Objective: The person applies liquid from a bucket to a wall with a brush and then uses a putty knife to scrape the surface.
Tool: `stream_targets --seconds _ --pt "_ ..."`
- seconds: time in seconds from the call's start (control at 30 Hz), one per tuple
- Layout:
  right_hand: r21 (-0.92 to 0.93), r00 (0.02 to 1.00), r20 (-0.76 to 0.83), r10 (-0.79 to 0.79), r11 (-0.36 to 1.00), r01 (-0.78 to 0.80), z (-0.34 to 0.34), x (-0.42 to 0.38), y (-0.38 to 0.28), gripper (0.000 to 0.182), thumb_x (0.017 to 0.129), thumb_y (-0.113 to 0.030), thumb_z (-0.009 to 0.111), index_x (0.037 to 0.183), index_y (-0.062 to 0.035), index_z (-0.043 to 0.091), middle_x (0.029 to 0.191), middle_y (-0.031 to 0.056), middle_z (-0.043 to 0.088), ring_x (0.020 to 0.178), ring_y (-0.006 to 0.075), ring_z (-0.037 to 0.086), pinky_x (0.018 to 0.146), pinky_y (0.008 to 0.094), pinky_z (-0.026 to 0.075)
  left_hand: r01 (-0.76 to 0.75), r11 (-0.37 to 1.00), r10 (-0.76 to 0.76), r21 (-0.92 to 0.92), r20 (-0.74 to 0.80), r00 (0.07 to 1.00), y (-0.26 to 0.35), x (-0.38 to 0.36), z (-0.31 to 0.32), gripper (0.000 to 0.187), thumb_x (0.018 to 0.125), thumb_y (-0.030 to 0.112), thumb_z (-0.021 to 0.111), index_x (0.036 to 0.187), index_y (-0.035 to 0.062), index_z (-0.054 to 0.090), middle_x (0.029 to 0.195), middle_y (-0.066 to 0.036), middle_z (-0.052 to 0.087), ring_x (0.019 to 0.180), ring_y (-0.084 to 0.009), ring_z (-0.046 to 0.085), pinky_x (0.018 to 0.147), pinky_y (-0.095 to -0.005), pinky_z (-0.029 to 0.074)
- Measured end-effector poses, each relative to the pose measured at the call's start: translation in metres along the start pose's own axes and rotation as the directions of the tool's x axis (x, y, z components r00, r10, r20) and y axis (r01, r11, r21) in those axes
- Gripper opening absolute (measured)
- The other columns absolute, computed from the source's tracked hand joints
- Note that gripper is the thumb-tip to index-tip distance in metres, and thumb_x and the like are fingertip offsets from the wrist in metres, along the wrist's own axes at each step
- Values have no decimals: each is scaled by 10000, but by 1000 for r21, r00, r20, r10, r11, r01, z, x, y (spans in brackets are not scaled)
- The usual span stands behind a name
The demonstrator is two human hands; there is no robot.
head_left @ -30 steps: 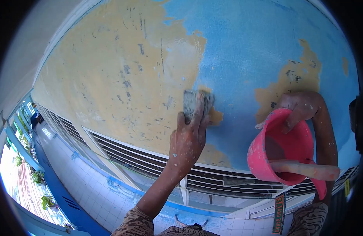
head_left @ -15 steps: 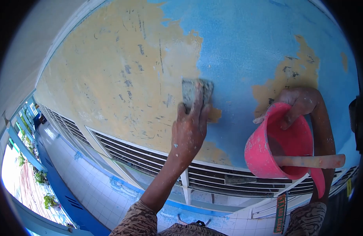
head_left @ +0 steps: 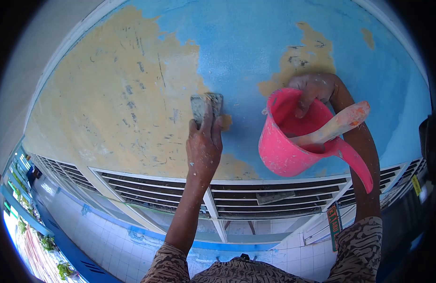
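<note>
My left hand [head_left: 205, 146] grips a paint scraper [head_left: 199, 106] from below, fingers laid along its flat, paint-smeared blade. The blade is against the wall [head_left: 109, 85], close to the border between bare tan surface and blue paint. My right hand [head_left: 317, 89] holds a pink plastic dipper [head_left: 284, 151] by its rim, thumb inside and the other fingers partly hidden behind. A paint-stained wooden handle [head_left: 343, 122] leans out of the dipper; its lower end is hidden inside. The dipper's own handle points down to the right.
Below the painted wall runs a row of louvre slats [head_left: 147, 188], with a flat grey piece [head_left: 274, 197] lying across some of them. A green sign [head_left: 333, 224] hangs lower right. Tiled floor [head_left: 119, 240] and a blue railing [head_left: 71, 245] with plants are at lower left.
The view has shifted, so wall and hands sit further left. The wooden handle in the dipper has swung upward, and the dipper is tilted differently. Both hands keep their holds.
</note>
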State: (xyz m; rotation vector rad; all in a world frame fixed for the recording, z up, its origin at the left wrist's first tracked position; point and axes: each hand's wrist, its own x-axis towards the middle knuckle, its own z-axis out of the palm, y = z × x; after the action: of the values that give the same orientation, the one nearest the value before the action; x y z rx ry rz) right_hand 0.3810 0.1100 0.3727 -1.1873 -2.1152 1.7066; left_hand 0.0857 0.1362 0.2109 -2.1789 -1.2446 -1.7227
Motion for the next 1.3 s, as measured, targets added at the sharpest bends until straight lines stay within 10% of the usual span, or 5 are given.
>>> stream_targets --seconds 0.23,0.6,1.3 --pt "-208 967 -144 -210 962 178 -3 1 19 326 678 11 710 997 80 696 863 100 733 738 163 677 696 301 530 -55 991 44 119 89 995 -10 -21 11 551 1029 275 542 1546 178 377 908 -314 569 728 -447 667 564 -482 531" --pt "127 919 -189 -346 919 373 26 0 13 295 677 23 706 967 77 701 848 95 729 742 165 673 702 312 525 16 1000 -16 0 2 1000 -22 -15 2 510 1019 211 572 1502 95 457 797 -216 561 632 -332 602 586 -457 499" --pt "254 951 -140 -275 918 303 -37 -9 86 290 679 16 712 962 74 706 890 114 730 770 179 675 722 328 530 17 999 -16 -52 16 1000 -30 7 -10 501 995 192 619 1470 82 503 872 -242 616 748 -340 660 678 -445 529"
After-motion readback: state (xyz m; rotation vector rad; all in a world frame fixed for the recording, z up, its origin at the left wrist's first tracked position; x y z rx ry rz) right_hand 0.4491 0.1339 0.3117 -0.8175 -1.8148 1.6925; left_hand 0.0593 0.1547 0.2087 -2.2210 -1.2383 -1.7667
